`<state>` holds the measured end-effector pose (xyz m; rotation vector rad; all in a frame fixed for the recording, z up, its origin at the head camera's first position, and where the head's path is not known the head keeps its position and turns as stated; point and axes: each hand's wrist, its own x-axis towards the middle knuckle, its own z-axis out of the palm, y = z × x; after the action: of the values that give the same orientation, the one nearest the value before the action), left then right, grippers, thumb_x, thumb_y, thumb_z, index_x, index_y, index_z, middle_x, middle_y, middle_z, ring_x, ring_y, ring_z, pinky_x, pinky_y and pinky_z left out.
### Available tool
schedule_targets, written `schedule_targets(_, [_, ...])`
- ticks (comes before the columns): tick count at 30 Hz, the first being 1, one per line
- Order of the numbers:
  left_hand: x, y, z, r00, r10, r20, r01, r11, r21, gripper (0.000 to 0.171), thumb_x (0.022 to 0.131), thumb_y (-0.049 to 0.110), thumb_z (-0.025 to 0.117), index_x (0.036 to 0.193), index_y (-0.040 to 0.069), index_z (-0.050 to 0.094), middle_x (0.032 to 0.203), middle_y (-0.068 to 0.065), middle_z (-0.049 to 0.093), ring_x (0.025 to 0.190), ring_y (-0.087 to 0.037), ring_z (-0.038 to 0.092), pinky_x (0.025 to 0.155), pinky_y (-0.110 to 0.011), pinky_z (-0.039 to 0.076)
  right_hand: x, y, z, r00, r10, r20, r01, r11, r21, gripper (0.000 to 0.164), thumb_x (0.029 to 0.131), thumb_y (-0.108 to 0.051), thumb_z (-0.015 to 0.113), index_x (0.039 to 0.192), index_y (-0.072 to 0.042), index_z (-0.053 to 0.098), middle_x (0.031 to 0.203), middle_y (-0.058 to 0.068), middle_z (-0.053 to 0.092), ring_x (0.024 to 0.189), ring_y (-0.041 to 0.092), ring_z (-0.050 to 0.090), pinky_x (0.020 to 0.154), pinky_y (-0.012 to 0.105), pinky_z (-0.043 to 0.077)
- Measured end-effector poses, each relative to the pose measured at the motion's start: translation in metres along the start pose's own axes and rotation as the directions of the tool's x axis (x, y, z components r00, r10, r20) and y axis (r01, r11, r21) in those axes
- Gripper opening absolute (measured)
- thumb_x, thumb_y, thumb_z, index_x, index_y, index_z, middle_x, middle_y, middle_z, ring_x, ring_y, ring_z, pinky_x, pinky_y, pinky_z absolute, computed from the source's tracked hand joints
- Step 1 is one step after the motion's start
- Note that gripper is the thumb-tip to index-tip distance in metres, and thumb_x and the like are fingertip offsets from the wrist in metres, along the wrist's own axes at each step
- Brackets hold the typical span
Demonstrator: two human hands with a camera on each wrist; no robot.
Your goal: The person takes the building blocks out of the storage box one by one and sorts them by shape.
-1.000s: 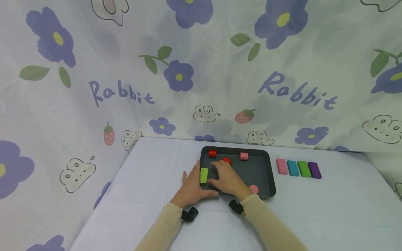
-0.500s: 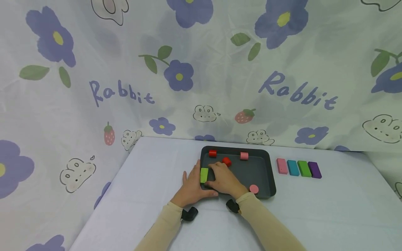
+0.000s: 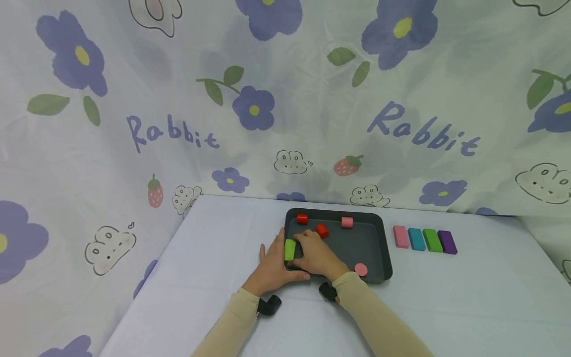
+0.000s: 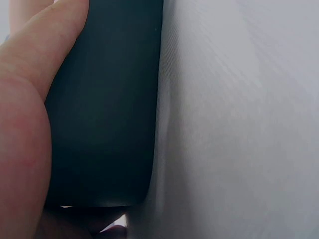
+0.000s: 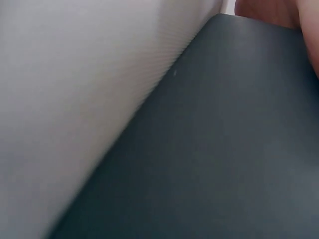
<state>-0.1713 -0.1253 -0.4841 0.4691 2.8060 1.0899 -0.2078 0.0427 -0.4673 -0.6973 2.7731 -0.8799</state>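
A lime-green block [image 3: 290, 250] stands at the left wall inside the dark grey tray [image 3: 366, 243]. My right hand [image 3: 317, 254] reaches into the tray with curled fingers and grips this block, forefinger at its far end and thumb at its near end. My left hand [image 3: 272, 271] lies around the tray's near left corner, its fingers straight along the left side and its thumb stretched along the front. In the left wrist view, the left thumb [image 4: 55, 35] rests against the tray's outer wall [image 4: 109, 109]. The right wrist view mostly shows the outer wall [image 5: 199, 139].
Two red cylinders, one at the back left [image 3: 302, 218] and one tilted nearer the middle [image 3: 322, 230], lie in the tray. A pink cylinder [image 3: 347, 222] and pink round piece [image 3: 361, 269] are there too. Pink [image 3: 400, 236], blue [image 3: 417, 239], green [image 3: 432, 240] and purple [image 3: 447, 242] blocks line up at right.
My right hand has shifted left, bringing its thumb and forefinger to the lime-green block's ends and uncovering more of the middle red cylinder. The left hand and the tray look unmoved.
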Motion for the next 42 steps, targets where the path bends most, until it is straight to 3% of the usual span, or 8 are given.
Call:
schedule_targets(23, [0.0, -0.001, 0.002, 1.0, -0.01, 0.001, 0.01, 1.0, 0.028, 0.134, 0.074, 0.063, 0.081, 0.16, 0.0, 0.0, 0.165, -0.019, 0.018, 0.15, -0.035, 0.022, 0.114, -0.071, -0.003, -0.005, 0.003, -0.003, 1.0, -0.001, -0.027, 0.002, 1.0, 0.02, 0.063, 0.082, -0.026, 0.083, 0.136, -0.003, 0.06, 0.131, 0.016, 0.057, 0.115, 0.029, 0.052, 0.097, 0.046, 0.051])
schedule_targets(35, [0.003, -0.002, 0.003, 1.0, 0.009, -0.011, -0.008, 1.0, 0.024, 0.134, 0.074, 0.059, 0.084, 0.16, -0.002, 0.001, 0.165, -0.019, 0.018, 0.15, -0.035, 0.023, 0.111, -0.074, -0.001, -0.018, 0.006, -0.012, 0.995, -0.021, -0.095, 0.023, 0.999, 0.025, 0.064, 0.082, -0.025, 0.084, 0.136, -0.002, 0.059, 0.129, 0.016, 0.058, 0.117, 0.029, 0.054, 0.099, 0.047, 0.05])
schedule_targets(42, [0.002, -0.001, 0.003, 1.0, -0.013, -0.001, 0.013, 1.0, 0.028, 0.134, 0.074, 0.061, 0.082, 0.16, 0.0, 0.0, 0.165, -0.019, 0.02, 0.15, -0.035, 0.024, 0.113, -0.071, -0.003, -0.026, 0.01, -0.019, 0.989, -0.018, -0.146, 0.021, 1.0, 0.018, 0.065, 0.08, -0.025, 0.086, 0.135, -0.003, 0.06, 0.129, 0.015, 0.058, 0.118, 0.03, 0.053, 0.101, 0.047, 0.049])
